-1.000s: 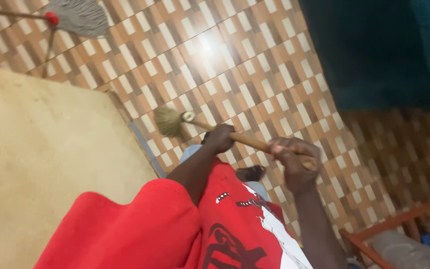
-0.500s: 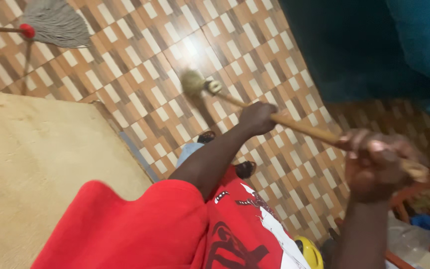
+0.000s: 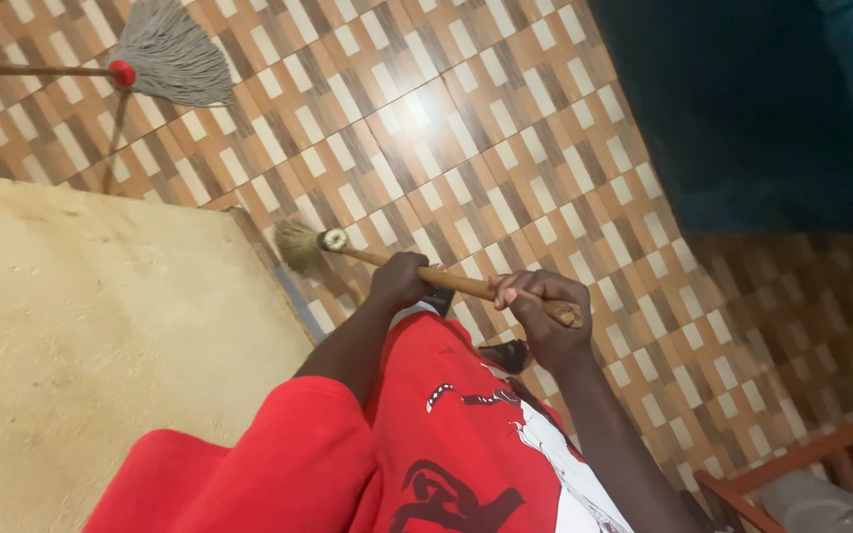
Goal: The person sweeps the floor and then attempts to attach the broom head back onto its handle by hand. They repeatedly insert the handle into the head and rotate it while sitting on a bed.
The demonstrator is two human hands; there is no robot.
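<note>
Beside tan mat [image 3: 101, 345] edge: both hands grip broom [image 3: 417, 271]; tiled floor [image 3: 505, 148] beyond.

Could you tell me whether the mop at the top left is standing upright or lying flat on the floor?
Lying flat: the mop has its grey strands spread on the tiled floor, and its handle runs level along the tiles.

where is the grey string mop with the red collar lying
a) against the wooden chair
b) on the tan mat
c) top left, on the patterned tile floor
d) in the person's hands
c: the grey string mop with the red collar lies at top left on the brown and cream patterned tile floor, apart from both hands, which grip the wooden-handled short broom instead.
</note>
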